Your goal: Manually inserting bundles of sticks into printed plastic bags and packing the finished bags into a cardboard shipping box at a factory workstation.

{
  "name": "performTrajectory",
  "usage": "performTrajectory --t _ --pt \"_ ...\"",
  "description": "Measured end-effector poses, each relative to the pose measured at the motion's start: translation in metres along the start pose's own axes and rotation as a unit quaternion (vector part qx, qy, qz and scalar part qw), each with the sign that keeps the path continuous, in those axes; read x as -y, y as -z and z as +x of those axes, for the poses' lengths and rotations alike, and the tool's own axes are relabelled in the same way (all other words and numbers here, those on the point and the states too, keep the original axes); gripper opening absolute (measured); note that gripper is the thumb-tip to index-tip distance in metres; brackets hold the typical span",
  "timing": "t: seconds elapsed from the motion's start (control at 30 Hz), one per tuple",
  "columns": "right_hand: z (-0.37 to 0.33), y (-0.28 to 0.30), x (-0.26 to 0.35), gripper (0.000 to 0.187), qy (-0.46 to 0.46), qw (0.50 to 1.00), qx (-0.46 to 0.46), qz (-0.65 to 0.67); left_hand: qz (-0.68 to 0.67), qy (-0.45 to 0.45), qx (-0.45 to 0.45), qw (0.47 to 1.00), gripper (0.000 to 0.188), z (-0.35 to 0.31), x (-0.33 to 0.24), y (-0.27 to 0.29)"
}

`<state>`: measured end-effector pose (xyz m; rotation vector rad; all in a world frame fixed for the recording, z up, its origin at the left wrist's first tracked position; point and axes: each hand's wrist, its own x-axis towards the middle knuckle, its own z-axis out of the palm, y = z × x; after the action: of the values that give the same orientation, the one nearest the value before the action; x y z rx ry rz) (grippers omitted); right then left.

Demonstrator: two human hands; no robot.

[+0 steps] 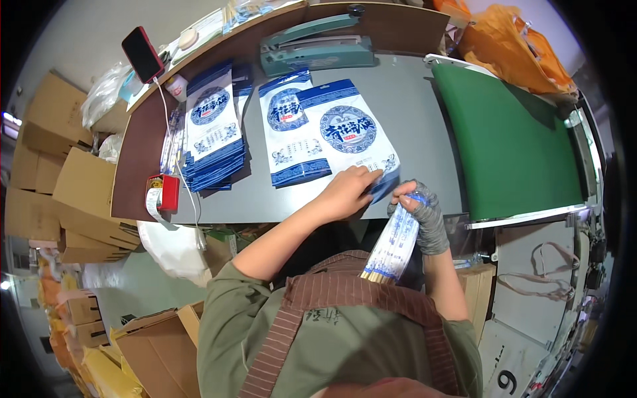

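Note:
On the grey tabletop, a white and blue printed packaging bag (348, 126) lies flat, its lower end toward me. My left hand (346, 194) is bare and grips that bag's lower right edge, fingers on top and thumb underneath. Just off the table's front edge, my right hand (425, 215), in a grey fingerless glove, is closed around a bundle of wrapped chopsticks (396, 245). The bundle slants down toward my apron, with pale wooden ends showing at the bottom. A second bag (286, 113) lies partly under the first.
A stack of similar bags (213, 126) sits left. A teal hand sealer (318, 53) stands at the back. Right is a green-topped surface (511, 146). A phone (142, 54) with a white cable and a red box (170, 193) are at the left, near cardboard boxes (89, 189).

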<state>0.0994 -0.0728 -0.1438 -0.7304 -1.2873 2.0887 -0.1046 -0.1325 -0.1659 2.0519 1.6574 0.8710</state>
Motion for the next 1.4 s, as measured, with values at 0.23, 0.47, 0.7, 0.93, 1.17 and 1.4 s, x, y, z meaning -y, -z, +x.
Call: performTrajectory --t 0.23,0.47,0.7,0.93,1.17,1.4 --pt "0.035 -0.041 -0.018 0.017 0.107 0.982 0.128 -0.085 -0.263 0.198 -0.105 0.938 0.024 -0.03 0.013 -0.024" --pt "0.057 -0.022 -0.05 0.008 0.082 0.989 0.062 -0.103 -0.204 0.196 -0.2 0.938 0.024 -0.026 0.002 -0.033" --pt "0.056 -0.017 -0.047 0.019 0.101 0.936 0.018 -0.335 -0.259 0.167 -0.297 0.904 0.029 -0.025 -0.015 -0.027" --pt "-0.014 0.006 -0.082 0.04 0.093 0.95 0.155 -0.255 -0.024 -0.122 -0.2 0.972 0.034 -0.064 -0.052 0.009" --pt "-0.095 0.005 -0.079 0.052 -0.098 0.97 0.054 -0.217 -0.032 -0.021 -0.111 0.993 0.049 -0.132 -0.038 -0.005" --pt "0.024 -0.061 -0.026 0.076 0.172 0.781 -0.075 -0.596 0.139 0.109 -0.229 0.957 0.056 -0.075 -0.014 0.007"
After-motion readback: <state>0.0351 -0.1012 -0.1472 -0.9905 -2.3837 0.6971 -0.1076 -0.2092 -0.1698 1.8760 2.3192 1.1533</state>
